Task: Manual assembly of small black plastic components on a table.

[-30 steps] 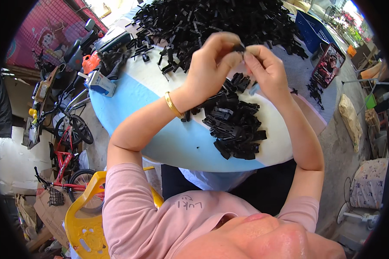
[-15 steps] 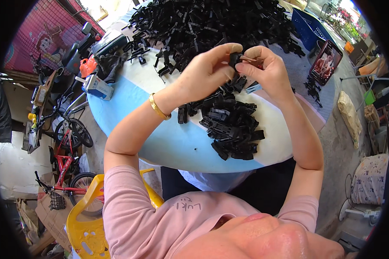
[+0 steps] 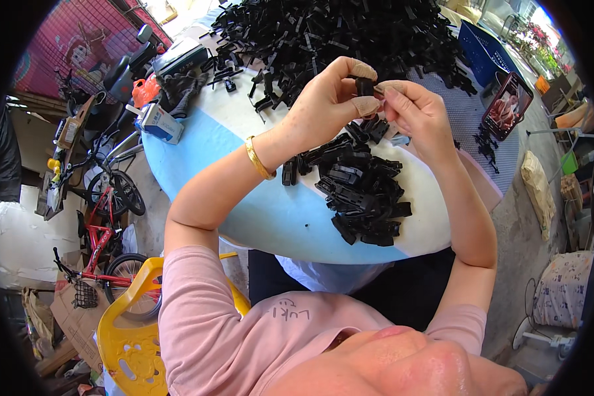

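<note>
Above the table, my left hand (image 3: 320,105) pinches a small black plastic part (image 3: 363,86) between thumb and fingertips. Beige covers wrap those fingertips. Close beside it, my right hand (image 3: 421,117) is closed in a pinch at the part's right side; what lies between its fingers is too small to make out. Under both hands spreads a small heap of black plastic parts (image 3: 360,188). A far larger pile of black pieces (image 3: 336,33) covers the back of the table.
The rounded table (image 3: 257,214) has a blue and white top. On its right stand a phone (image 3: 507,107) and a blue basket (image 3: 483,53); a small blue-and-white carton (image 3: 162,123) sits at the left edge. A yellow chair (image 3: 129,330) and red bicycle (image 3: 99,244) are at left.
My right hand's fingers have closed into a tighter pinch and turned slightly beside the part. My left thumb has shifted lower on its grip. The whole view has moved a little.
</note>
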A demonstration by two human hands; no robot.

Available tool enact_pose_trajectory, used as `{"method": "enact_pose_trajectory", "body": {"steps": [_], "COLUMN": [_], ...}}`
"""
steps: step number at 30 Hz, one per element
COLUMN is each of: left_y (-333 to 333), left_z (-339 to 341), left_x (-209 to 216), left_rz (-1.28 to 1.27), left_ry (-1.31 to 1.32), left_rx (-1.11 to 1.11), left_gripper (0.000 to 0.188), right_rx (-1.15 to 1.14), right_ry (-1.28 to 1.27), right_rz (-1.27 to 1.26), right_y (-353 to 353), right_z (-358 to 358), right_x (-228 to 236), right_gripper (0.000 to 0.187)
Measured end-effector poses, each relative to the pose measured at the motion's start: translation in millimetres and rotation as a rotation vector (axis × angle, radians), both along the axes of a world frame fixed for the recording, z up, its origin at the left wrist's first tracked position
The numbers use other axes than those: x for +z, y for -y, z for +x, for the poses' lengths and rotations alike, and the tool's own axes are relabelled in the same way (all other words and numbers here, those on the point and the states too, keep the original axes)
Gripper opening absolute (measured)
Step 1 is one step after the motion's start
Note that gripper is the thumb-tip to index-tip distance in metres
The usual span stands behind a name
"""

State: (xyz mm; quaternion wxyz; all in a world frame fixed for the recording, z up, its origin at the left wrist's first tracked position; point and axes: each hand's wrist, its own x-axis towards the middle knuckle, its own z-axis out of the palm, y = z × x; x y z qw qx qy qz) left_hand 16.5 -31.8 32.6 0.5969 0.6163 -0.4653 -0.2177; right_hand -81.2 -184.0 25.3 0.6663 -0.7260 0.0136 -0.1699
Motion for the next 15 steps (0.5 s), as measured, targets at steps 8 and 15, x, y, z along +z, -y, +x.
{"method": "enact_pose_trajectory", "body": {"steps": [8, 15], "left_y": [-0.5, 3.5], "left_z": [-3.1, -7.8], "left_x": [1.4, -9.5], "left_rz": [0.030, -0.248], "left_ry": [0.105, 0.319], "left_rx": [0.049, 0.197], "left_gripper": [0.028, 0.019], "right_rx": [0.032, 0.002], "right_ry": [0.026, -0.065], "right_rz": [-0.127, -0.003], "right_y": [-6.8, -12.8], "right_z": [-3.8, -5.8], "right_x": [4.1, 6.9], "right_gripper": [0.018, 0.016]}}
